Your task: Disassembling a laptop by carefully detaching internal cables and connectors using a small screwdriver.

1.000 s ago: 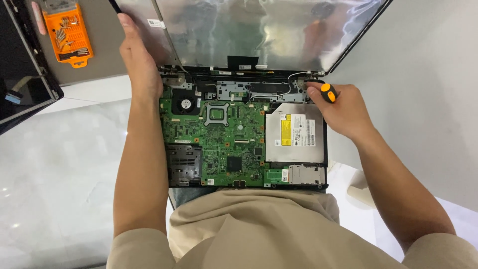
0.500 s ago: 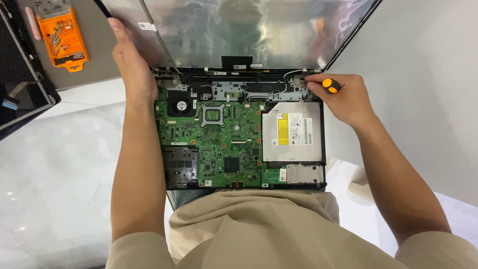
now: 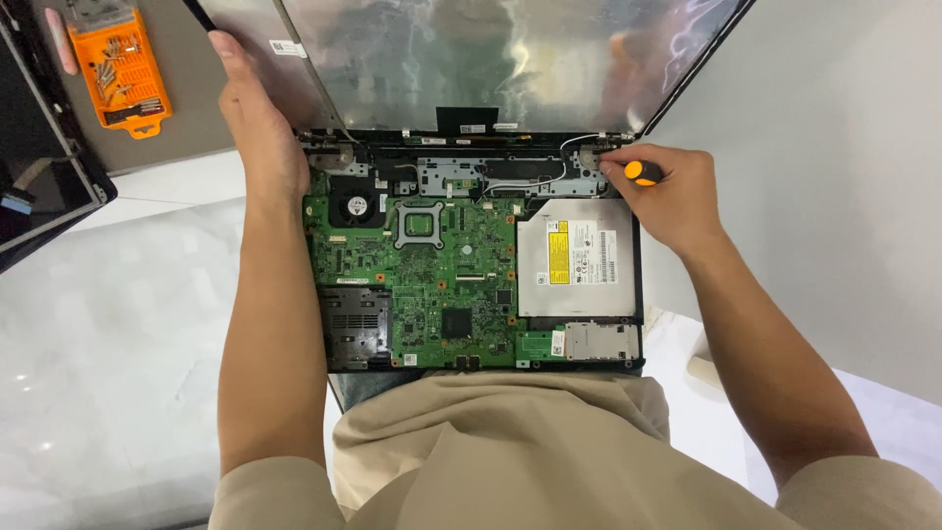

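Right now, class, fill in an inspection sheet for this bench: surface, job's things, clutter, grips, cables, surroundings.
Surface: pale glossy table.
Job's things: opened laptop, green board exposed, silver drive at right, lid raised.
Clutter: orange bit case, open.
Grips: left hand steadies the lid's left edge; right hand holds an orange-handled screwdriver at the right hinge.
Cables: thin white wires near the hinges.
Surroundings: dark screen panel at left.

Surface: pale, glossy white table [image 3: 128, 353], a grey mat [image 3: 201, 118] lying on it at 11 o'clock.
Centre: opened laptop base [image 3: 471, 285], green board exposed.
11 o'clock: orange screwdriver-bit case [image 3: 123, 69] on the mat.
9 o'clock: dark screen panel [image 3: 34, 186].
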